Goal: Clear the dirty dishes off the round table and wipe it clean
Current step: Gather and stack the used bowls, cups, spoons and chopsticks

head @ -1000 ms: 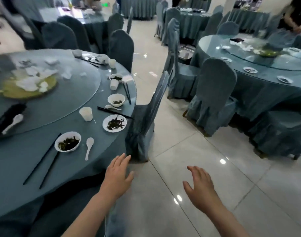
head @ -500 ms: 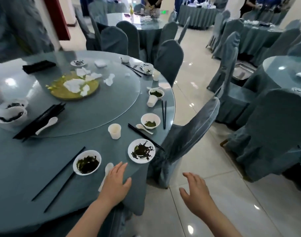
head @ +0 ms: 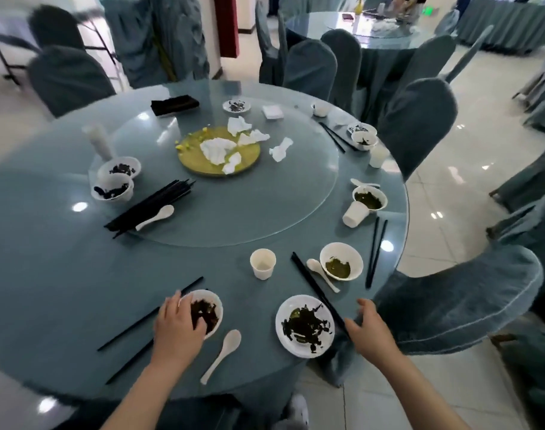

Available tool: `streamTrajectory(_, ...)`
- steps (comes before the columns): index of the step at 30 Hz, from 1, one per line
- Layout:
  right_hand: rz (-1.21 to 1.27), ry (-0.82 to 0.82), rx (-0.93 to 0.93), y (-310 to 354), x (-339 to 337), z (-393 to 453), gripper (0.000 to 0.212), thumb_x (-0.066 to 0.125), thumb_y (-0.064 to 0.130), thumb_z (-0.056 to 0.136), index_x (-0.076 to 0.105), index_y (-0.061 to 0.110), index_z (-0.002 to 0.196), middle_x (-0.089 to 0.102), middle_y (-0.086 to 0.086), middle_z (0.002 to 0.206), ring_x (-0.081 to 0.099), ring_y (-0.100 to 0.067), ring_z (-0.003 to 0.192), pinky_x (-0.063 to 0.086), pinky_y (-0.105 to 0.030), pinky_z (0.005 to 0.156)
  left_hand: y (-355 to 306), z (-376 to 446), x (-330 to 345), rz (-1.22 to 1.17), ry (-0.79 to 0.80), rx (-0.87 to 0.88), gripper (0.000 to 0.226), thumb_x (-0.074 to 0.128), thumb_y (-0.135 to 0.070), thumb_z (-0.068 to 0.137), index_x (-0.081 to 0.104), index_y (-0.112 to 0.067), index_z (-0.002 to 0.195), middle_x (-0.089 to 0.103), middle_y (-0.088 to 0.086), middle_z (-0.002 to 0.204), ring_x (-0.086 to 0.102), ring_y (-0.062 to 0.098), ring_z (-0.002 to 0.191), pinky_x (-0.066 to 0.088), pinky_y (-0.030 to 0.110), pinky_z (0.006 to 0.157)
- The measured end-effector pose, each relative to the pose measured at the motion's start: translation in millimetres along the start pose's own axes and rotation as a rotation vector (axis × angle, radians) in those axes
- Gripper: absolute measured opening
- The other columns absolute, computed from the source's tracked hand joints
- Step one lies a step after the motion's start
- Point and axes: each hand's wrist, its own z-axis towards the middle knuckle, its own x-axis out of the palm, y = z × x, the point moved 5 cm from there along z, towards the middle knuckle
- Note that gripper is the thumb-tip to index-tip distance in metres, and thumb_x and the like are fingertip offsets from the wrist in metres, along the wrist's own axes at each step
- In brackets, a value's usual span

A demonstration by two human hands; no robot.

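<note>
At the near edge of the round blue-clothed counter [head: 63, 290], fingers [head: 200, 327] of the left hand [head: 176, 332], bare over the floor a second ago, now curl over the rim of a small white bowl of dark leftovers [head: 207, 311]. The right hand [head: 369, 332] hovers with relaxed fingers, holding nothing, beside the white plate of greens [head: 305, 325]. Clearing is only starting.
</note>
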Motion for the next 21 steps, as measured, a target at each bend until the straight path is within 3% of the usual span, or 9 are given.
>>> streamTrajectory(3, 0.161, -0.018, 0.101, 6.7, -3.5, 48.7, 0.068, 0.056, 0.026, 0.096, 0.020, 0.012, 0.152, 0.052, -0.014, 0.134, 0.054, -0.031, 0.119, 0.045, -0.044, 0.101, 17.0, 2.1, 1.9, -0.061, -0.006, -0.161, 0.059, 0.055, -0.023, 0.093, 0.033, -0.008, 0.146, 0.027, 0.015, 0.155, 0.023, 0.031, 0.143, 0.020, 0.042, 0.118)
streamTrajectory(5, 0.267, -0.048, 0.190, 4.5, -6.4, 78.4, 0.068, 0.056, 0.031, 0.096, 0.022, 0.010, 0.150, 0.050, -0.019, 0.137, 0.056, -0.035, 0.116, 0.047, -0.049, 0.099, 26.3, 2.8, 7.1, -0.146, -0.010, -0.263, 0.055, 0.053, -0.019, 0.094, 0.035, -0.007, 0.144, 0.036, 0.017, 0.149, 0.034, 0.032, 0.136, 0.031, 0.043, 0.111)
streamTrajectory(8, 0.462, -0.036, 0.261, -1.0, -6.8, 110.8, 0.053, 0.054, 0.028, 0.098, 0.034, 0.004, 0.141, 0.060, -0.024, 0.116, 0.065, -0.031, 0.085, 0.056, -0.045, 0.077, 31.9, -0.8, 14.8, -0.265, -0.043, -0.367, 0.038, 0.052, -0.016, 0.094, 0.047, -0.010, 0.131, 0.054, 0.015, 0.126, 0.053, 0.028, 0.108, 0.046, 0.040, 0.090)
streamTrajectory(11, 0.452, -0.051, 0.235, -4.7, -14.5, 128.8, 0.036, 0.053, 0.020, 0.099, 0.045, 0.000, 0.128, 0.064, -0.020, 0.093, 0.063, -0.027, 0.074, 0.055, -0.039, 0.067, 25.5, -8.1, 18.1, -0.368, -0.090, -0.454, 0.015, 0.050, -0.016, 0.097, 0.053, -0.015, 0.111, 0.059, 0.002, 0.105, 0.055, 0.017, 0.087, 0.042, 0.031, 0.067)
streamTrajectory(14, 0.414, -0.038, 0.201, -6.8, -19.7, 141.0, 0.025, 0.053, 0.014, 0.098, 0.052, 0.001, 0.119, 0.064, -0.017, 0.089, 0.063, -0.027, 0.074, 0.057, -0.044, 0.076, 22.5, -11.9, 24.6, -0.421, -0.098, -0.533, 0.009, 0.050, -0.019, 0.098, 0.051, -0.019, 0.107, 0.057, -0.002, 0.100, 0.054, 0.017, 0.089, 0.039, 0.032, 0.071)
streamTrajectory(18, 0.424, -0.026, 0.180, -8.4, -25.2, 151.8, 0.017, 0.053, 0.009, 0.095, 0.057, 0.001, 0.110, 0.066, -0.016, 0.088, 0.065, -0.029, 0.074, 0.056, -0.050, 0.084, 21.1, -5.5, 36.0, -0.533, -0.060, -0.605, 0.008, 0.056, -0.014, 0.093, 0.061, -0.015, 0.100, 0.065, 0.001, 0.098, 0.061, 0.020, 0.086, 0.046, 0.035, 0.073)
streamTrajectory(21, 0.517, 0.025, 0.068, 14.8, -24.5, 146.1, 0.011, 0.055, 0.006, 0.094, 0.058, 0.003, 0.104, 0.066, -0.017, 0.089, 0.062, -0.028, 0.072, 0.055, -0.043, 0.075, 8.8, 1.2, 46.3, -0.709, -0.020, -0.621, 0.009, 0.057, -0.006, 0.091, 0.063, -0.013, 0.092, 0.070, 0.006, 0.090, 0.069, 0.024, 0.078, 0.057, 0.047, 0.079)
